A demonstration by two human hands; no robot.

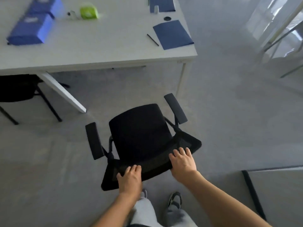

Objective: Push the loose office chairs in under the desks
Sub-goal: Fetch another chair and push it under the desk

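A black office chair (139, 130) with two armrests stands on the grey floor, a short way in front of a white desk (101, 51), its seat facing the desk. My left hand (130, 179) grips the top edge of its mesh backrest on the left side. My right hand (182, 161) grips the same edge on the right side. The chair's base and wheels are hidden under the seat.
A second black chair (18, 90) sits under the desk at the left beside a slanted white leg (62, 92). Blue folders (173, 34), a pen, blue packs (31, 28) and a green box (88, 12) lie on the desk. Another desk corner (277, 190) is at lower right.
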